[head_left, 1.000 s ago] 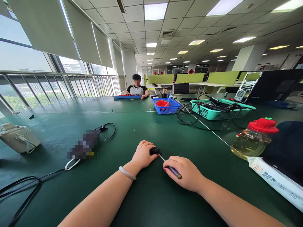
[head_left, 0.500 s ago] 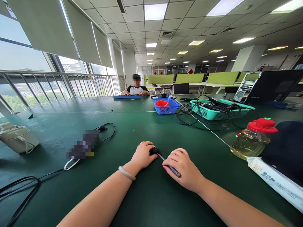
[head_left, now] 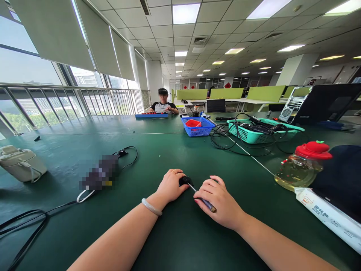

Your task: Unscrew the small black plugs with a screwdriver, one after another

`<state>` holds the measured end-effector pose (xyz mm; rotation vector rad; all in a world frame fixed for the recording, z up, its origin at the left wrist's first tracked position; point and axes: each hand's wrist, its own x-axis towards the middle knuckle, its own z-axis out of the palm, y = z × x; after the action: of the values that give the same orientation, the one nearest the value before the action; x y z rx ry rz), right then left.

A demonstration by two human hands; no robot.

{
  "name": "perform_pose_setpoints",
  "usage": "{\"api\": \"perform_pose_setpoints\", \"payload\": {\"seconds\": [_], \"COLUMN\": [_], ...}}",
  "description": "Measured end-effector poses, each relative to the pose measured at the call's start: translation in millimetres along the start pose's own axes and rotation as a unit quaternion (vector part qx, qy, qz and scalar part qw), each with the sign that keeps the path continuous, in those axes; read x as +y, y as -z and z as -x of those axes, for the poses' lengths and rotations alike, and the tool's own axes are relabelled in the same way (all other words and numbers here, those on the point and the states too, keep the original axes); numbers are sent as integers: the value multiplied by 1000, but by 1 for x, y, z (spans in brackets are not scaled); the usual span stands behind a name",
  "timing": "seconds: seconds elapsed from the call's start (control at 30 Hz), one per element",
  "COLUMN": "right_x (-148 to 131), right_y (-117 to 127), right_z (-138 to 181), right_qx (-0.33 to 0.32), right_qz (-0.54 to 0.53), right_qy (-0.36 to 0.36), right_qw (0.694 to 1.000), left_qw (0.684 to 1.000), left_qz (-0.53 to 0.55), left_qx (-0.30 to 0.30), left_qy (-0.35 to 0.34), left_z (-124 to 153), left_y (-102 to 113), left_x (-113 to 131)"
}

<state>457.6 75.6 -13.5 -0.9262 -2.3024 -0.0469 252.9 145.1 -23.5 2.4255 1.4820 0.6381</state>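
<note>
My left hand point(head_left: 172, 185), with a pale bangle on its wrist, is closed around a small black object point(head_left: 185, 180) on the green tabletop. Its exact kind is too small to make out, and the fingers hide part of it. In my right hand point(head_left: 217, 199) is a screwdriver point(head_left: 208, 205), held at a slant by its dark handle. The metal shaft points up and to the left, and its tip meets the black object. The handle's end sticks out toward me below the right thumb.
A blue basket point(head_left: 197, 130), a green basket point(head_left: 251, 137) of black cables, and a red-lidded bottle point(head_left: 300, 165) stand ahead and right. A white packet point(head_left: 328, 218) lies right. Left are a blurred-out dark item point(head_left: 101, 171), cables and a beige container point(head_left: 22, 163). A person point(head_left: 163, 105) sits opposite.
Both hands hold nearly the same pose, the screwdriver still against the black object. A right fingertip has risen slightly. The person opposite has raised one hand a little.
</note>
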Motion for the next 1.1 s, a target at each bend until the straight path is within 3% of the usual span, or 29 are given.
{"api": "perform_pose_setpoints", "payload": {"seconds": [1.1], "right_x": [-2], "right_y": [2], "right_z": [0], "right_qx": [1], "right_qz": [1], "right_qy": [8], "right_qw": [1000], "left_qw": [1000], "left_qz": [10], "left_qx": [-3], "left_qy": [0], "left_z": [-1], "left_y": [-4], "left_x": [-3]}}
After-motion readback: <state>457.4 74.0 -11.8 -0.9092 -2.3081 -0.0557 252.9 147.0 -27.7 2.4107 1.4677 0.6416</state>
